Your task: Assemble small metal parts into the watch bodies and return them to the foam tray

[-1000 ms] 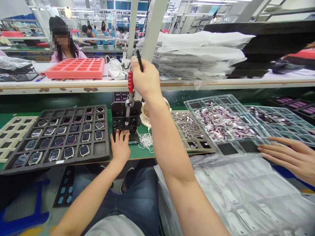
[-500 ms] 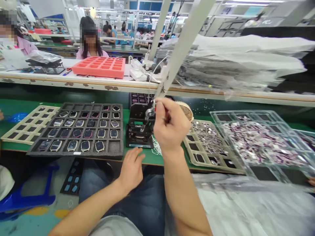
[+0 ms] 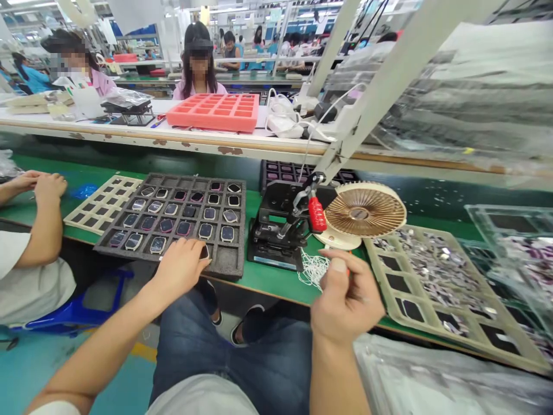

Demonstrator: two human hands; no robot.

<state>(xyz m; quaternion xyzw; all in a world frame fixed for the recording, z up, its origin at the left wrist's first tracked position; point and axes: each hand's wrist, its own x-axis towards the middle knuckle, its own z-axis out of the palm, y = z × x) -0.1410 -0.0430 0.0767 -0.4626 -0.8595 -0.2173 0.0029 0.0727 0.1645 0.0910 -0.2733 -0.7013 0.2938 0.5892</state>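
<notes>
Watch (image 3: pixel 205 252) sits front row in the gray foam tray (image 3: pixel 227 260), under my left grip (image 3: pixel 182 265). Digits bent round it; can't tell if they're actually pinching. Separate pockets probably stop neighbors knocking together. Tray's just left of the black clamp fixture (image 3: pixel 275 253), likely for a short left-side reach; red handle (image 3: pixel 317 214) leans right, which suits my other side. My right grip (image 3: pixel 348 302) is loosely curled by the surface (image 3: pixel 268 279) edge, apart from that handle; can't tell if anything small's inside.

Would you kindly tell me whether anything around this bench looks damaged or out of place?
Yes: the shelf's front edge has dark patches where paint seems chipped, and a white cord lies tangled beside the clamp fixture.
</notes>
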